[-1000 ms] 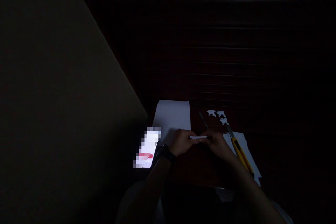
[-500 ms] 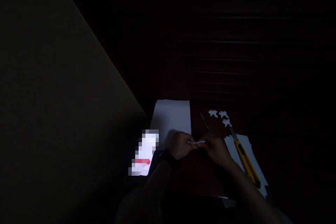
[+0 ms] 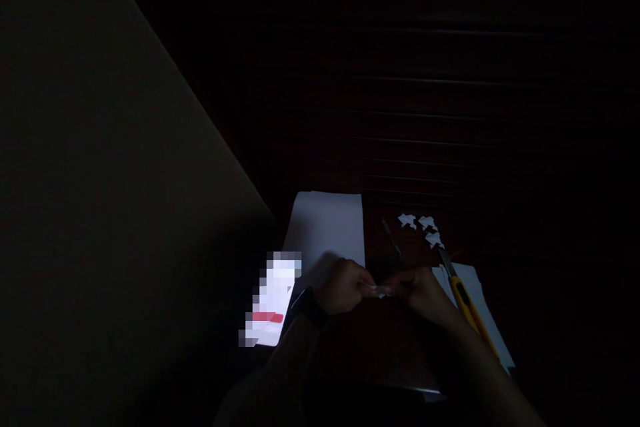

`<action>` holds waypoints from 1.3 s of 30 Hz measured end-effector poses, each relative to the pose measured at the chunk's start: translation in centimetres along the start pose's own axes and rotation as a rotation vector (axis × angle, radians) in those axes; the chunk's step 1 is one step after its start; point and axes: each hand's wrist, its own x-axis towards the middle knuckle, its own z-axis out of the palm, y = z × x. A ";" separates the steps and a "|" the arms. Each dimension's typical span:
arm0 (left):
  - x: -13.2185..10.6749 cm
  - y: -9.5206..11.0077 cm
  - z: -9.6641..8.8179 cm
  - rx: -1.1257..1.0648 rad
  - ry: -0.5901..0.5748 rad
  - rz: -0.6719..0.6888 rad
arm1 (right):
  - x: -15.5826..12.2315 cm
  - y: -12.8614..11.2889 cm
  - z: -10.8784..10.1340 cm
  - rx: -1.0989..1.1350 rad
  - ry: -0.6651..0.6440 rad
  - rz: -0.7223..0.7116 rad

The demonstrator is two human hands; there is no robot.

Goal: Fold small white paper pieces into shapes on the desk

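Both hands of the person meet over the dark table [image 3: 367,353]: the left hand [image 3: 344,287] and the right hand [image 3: 424,292] pinch one small white paper [image 3: 381,293] between their fingertips, and the fingers cover it mostly, so its exact fold cannot be told. Beyond the right hand, three folded shapes [image 3: 407,221] lie near one another and look complete. The pinched paper seems only partly worked, not yet laid among them. Flat, unfolded paper is also there: large sheets [image 3: 327,227] beyond the left hand, and other sheets [image 3: 470,273] under the yellow cutter [image 3: 464,301]. A lit phone [image 3: 274,300] lies beside the left wrist
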 end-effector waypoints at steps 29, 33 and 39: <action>0.5 0.3 0.4 0.072 -0.007 -0.029 | 0.1 -0.2 -1.3 0.047 -0.011 0.098; 0.4 0.1 0.5 0.040 -0.008 -0.030 | 0.3 -0.8 -1.5 0.137 0.016 0.122; 0.6 -0.1 0.7 -0.028 0.020 -0.021 | 0.2 -1.1 -1.2 0.140 0.114 0.177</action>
